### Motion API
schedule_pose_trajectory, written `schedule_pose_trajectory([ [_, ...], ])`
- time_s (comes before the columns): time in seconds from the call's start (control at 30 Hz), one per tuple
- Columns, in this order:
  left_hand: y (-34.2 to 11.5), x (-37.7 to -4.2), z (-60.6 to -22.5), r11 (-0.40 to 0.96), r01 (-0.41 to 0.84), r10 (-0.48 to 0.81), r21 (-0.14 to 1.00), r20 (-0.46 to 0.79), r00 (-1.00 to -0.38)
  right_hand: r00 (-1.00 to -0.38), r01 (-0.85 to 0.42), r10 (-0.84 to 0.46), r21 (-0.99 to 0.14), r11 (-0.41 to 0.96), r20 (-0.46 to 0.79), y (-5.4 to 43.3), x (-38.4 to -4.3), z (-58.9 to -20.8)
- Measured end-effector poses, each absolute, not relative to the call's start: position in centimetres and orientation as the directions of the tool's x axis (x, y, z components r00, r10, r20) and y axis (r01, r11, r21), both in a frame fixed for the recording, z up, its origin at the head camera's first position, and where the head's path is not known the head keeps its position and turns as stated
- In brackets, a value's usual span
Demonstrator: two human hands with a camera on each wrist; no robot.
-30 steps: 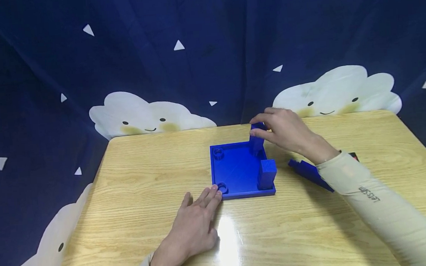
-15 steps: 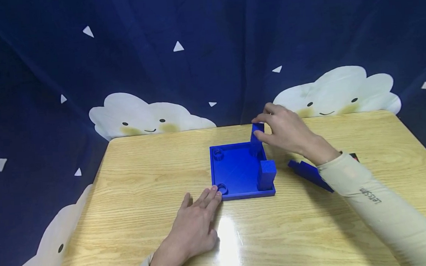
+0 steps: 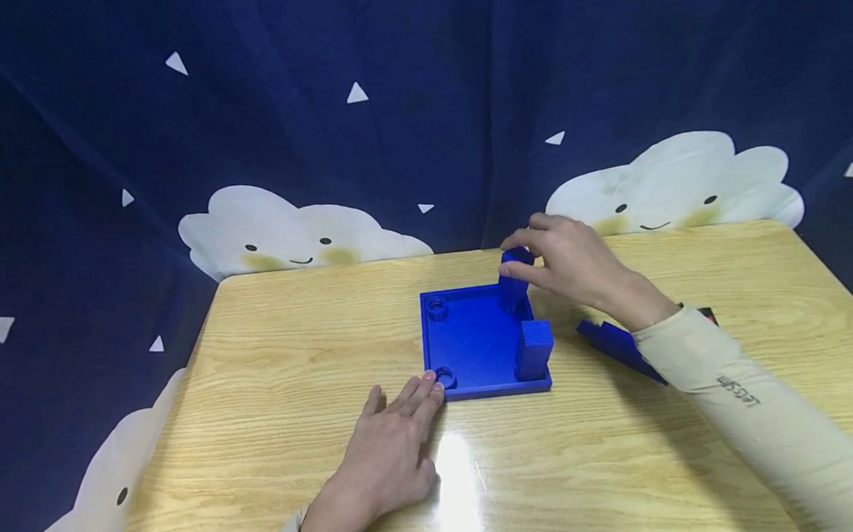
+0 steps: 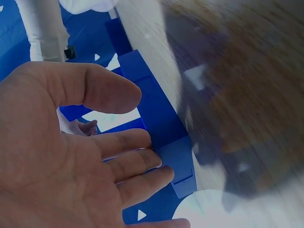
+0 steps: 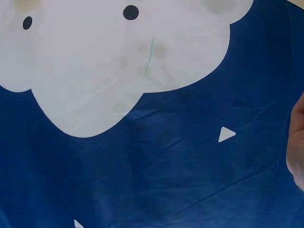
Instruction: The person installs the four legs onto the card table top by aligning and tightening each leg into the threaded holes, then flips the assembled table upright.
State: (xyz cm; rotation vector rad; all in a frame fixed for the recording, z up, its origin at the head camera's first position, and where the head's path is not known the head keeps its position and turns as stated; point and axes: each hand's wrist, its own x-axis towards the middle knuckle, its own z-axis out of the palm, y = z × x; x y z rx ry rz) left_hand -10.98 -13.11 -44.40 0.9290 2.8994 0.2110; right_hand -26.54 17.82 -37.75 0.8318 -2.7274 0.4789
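Note:
A square blue tray-like base (image 3: 473,337) with raised edges lies on the table. Round sockets show at its two left corners. At its far right corner stands a blue square post (image 3: 514,288), its top pinched between the thumb and fingers of my right hand (image 3: 569,259). Another blue post (image 3: 534,349) stands upright at the near right corner. My left hand (image 3: 384,449) lies with straight fingers, the tips touching the base's near left corner. In the left wrist view that hand (image 4: 95,142) has its palm in sight beside the blue base (image 4: 161,114).
Right of the base, a blue piece with a notched edge (image 3: 617,347) lies partly under my right forearm. A small black and red object (image 3: 710,315) peeks out behind the sleeve. The wooden table (image 3: 311,333) ends at a dark blue curtain (image 3: 415,116) with printed clouds.
The post under my right hand has turned about its upright axis, and the fingers have shifted on its top. My left hand and the base have stayed put.

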Motion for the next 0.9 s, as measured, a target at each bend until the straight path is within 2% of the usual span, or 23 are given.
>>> schedule_pose_trajectory([
  [0.3, -13.12, -11.16, -44.34, 0.803, 0.579, 0.588, 0.142, -0.025, -0.809, -0.782, -0.606, -0.520, -0.225, 0.763, 0.344, 18.03, -26.69, -37.50],
  [0.7, -13.13, -11.00, -44.45, 0.802, 0.576, 0.587, 0.156, -0.025, -0.809, -0.843, -0.518, -0.439, -0.252, 0.817, 0.309, 17.90, -26.79, -37.77],
  [0.9, -13.11, -10.94, -44.52, 0.801, 0.579, 0.588, 0.151, -0.024, -0.808, -0.842, -0.526, -0.441, -0.291, 0.799, 0.312, 17.79, -26.65, -38.03],
])
